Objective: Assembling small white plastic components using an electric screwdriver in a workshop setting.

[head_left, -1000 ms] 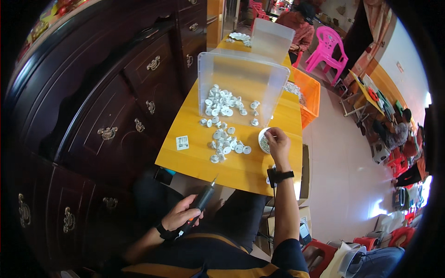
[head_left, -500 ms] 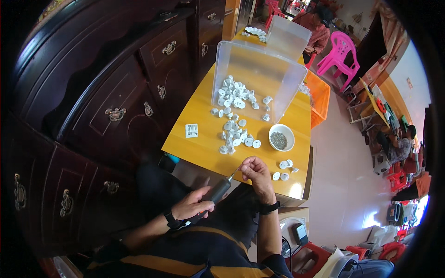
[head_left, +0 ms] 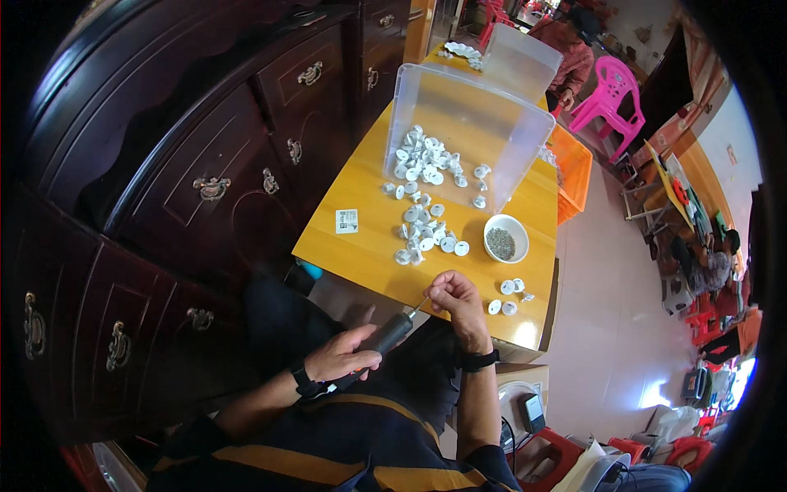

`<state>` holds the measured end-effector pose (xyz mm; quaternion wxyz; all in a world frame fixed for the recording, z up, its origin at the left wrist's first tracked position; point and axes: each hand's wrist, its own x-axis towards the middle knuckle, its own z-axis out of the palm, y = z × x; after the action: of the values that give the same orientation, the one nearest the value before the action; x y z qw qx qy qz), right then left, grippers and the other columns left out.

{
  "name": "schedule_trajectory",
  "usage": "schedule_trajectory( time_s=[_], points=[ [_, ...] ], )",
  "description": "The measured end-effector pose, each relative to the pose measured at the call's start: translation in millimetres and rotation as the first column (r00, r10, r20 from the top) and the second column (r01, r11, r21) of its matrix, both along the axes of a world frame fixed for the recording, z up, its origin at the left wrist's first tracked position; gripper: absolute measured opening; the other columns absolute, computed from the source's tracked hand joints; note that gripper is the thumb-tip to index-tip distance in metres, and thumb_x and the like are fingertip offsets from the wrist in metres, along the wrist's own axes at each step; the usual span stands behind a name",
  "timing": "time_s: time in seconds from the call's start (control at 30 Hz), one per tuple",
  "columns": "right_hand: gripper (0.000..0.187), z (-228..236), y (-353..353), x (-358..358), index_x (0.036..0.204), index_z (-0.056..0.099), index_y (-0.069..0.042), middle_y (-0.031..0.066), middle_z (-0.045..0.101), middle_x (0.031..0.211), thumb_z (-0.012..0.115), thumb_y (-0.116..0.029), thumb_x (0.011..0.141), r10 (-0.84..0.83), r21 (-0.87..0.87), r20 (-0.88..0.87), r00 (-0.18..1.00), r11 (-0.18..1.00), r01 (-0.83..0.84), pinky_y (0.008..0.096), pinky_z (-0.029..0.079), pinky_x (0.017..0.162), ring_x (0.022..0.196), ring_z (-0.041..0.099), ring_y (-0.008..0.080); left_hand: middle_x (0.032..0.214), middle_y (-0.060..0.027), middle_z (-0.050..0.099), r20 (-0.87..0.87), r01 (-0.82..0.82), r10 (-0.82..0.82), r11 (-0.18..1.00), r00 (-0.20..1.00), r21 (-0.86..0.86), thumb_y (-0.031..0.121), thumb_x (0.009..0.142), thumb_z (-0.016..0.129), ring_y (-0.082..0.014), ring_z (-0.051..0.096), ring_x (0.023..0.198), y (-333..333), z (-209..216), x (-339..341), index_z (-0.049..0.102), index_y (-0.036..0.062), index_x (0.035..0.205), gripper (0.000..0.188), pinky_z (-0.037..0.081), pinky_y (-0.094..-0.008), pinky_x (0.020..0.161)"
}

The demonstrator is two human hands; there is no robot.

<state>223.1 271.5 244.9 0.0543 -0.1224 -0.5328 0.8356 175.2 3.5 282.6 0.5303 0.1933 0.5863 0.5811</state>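
My left hand [head_left: 344, 358] is wrapped round a dark grey electric screwdriver [head_left: 388, 334], its thin bit pointing up and right. At the bit's tip, my right hand [head_left: 456, 299] pinches with thumb and forefinger; whatever lies between them is too small to make out. Beyond my hands, small white round plastic parts [head_left: 423, 223] lie loosely on the yellow table [head_left: 352, 261]. A white bowl [head_left: 506, 239] of small metal screws stands right of them. Several more white discs [head_left: 509, 308] lie near my right hand, at the table's right side.
A clear plastic bin [head_left: 475, 107] lies tipped on its side, white parts spilling from it. An orange crate [head_left: 574, 176] stands right of the table, dark wooden drawers [head_left: 205, 164] at left. Across the table's far end sits a person [head_left: 566, 57], near a pink chair [head_left: 611, 102].
The whole view has shifted slightly, so the table and its things appear a little further right. My hands keep the same grip, with the screwdriver's bit still at my right fingers.
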Motion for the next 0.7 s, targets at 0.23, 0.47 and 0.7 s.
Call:
schedule_trajectory(
  time_s=[0.23, 0.47, 0.7],
  points=[
    [0.01, -3, 0, 0, 0.097, 0.061, -0.006, 0.0052, 0.069, 0.086, 0.068, -0.005, 0.09, 0.063, 0.01, 0.013, 0.998, 0.998, -0.063, 0.0193, 0.049, 0.062, 0.067, 0.059, 0.0064, 0.083, -0.0028, 0.059, -0.015, -0.008, 0.008, 1.0, 1.0, 0.0, 0.014, 0.091, 0.06, -0.0091, 0.058, 0.066, -2, 2, 0, 0.054, 0.0044, 0.128, 0.038, 0.052, -0.0242, 0.063],
    [0.009, -5, -8, -5, 0.096, 0.061, -0.006, 0.0031, 0.068, 0.083, 0.068, -0.005, 0.09, 0.045, -0.047, -0.02, 0.999, 0.998, -0.046, 0.0205, 0.05, 0.064, 0.072, 0.063, 0.0084, 0.085, -0.0054, 0.061, 0.021, -0.004, 0.003, 0.999, 1.0, 0.047, 0.014, 0.094, 0.058, -0.0113, 0.061, 0.069, -7, -8, -2, 0.044, -0.0006, 0.134, 0.044, 0.053, -0.0258, 0.063],
    [0.011, -1, -4, -8, 0.097, 0.062, -0.006, 0.0025, 0.068, 0.082, 0.069, -0.007, 0.09, 0.152, 0.054, 0.055, 0.987, 0.986, -0.155, 0.0215, 0.053, 0.067, 0.071, 0.066, 0.0102, 0.084, -0.0056, 0.061, -0.22, -0.027, 0.021, 0.999, 0.975, -0.023, 0.018, 0.091, 0.06, -0.0113, 0.061, 0.064, -10, -7, 2, 0.048, 0.0014, 0.131, 0.045, 0.053, -0.026, 0.062]
  ],
)
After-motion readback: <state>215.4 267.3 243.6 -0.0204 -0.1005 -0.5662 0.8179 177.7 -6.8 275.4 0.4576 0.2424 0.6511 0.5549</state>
